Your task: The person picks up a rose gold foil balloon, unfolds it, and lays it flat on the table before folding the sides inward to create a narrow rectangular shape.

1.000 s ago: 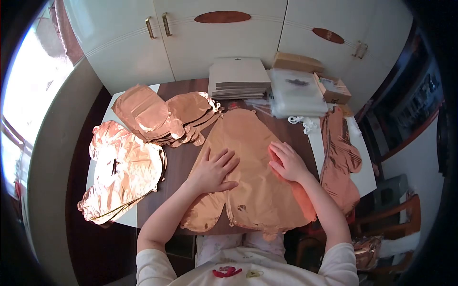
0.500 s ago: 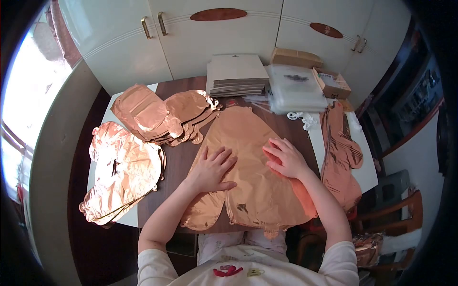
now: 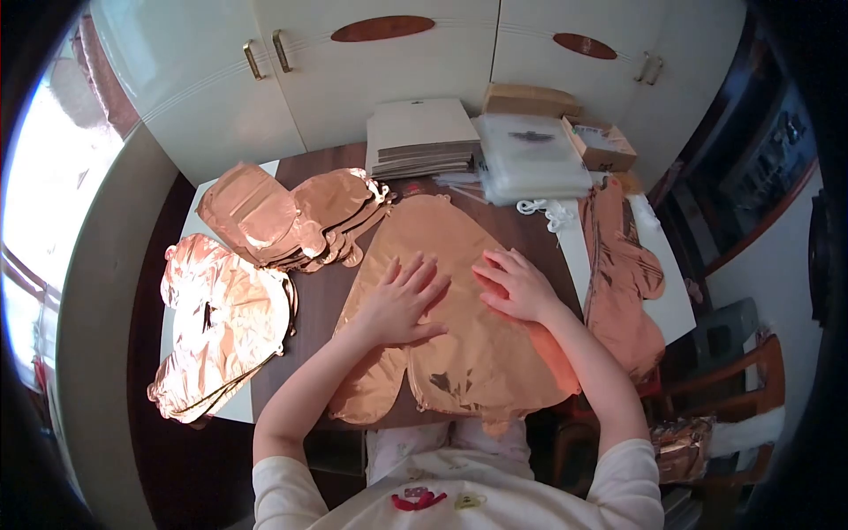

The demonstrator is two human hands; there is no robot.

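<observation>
Your left hand [image 3: 397,305] and right hand [image 3: 517,287] lay open, palms flat, gripping nothing, on the rose-gold foil balloon [image 3: 459,353].

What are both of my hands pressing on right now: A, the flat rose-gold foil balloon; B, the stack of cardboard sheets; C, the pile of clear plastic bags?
A: the left hand and the right hand lie flat, palms down, on the rose-gold foil balloon spread in front of the person.

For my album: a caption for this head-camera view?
Left hand and right hand lie flat on a rose-gold foil balloon on a wooden table.
</observation>
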